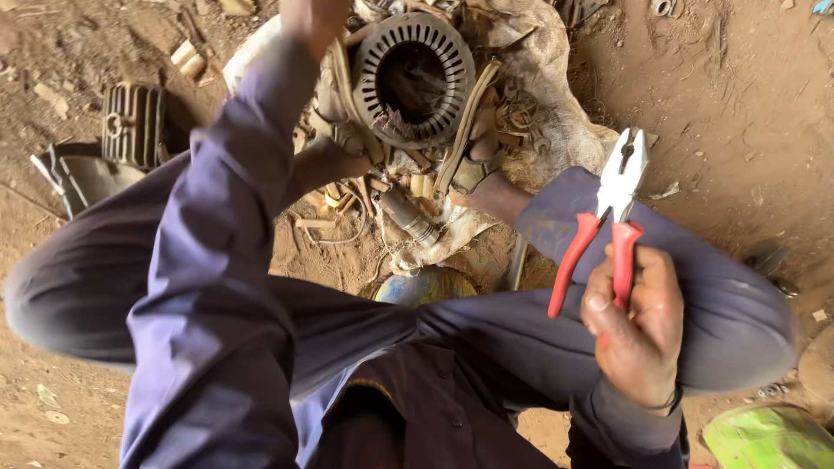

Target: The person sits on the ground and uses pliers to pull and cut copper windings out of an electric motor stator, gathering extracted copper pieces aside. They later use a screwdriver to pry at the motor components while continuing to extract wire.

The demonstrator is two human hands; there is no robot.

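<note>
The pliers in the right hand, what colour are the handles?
Red handles on the pliers, with pale metal jaws, held in the right hand; head view.

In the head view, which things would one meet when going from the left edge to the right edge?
Finned metal cover on the ground → raised left hand → round slotted motor stator → right hand holding red-handled pliers → green object at the bottom right corner.

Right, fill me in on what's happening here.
A person sits on dirt ground in dark blue work clothes. The right hand holds red-handled pliers, jaws pointing up. The left hand is raised at the frame's top edge, above a round slotted metal motor stator between the feet, on a dirty cloth.
</note>
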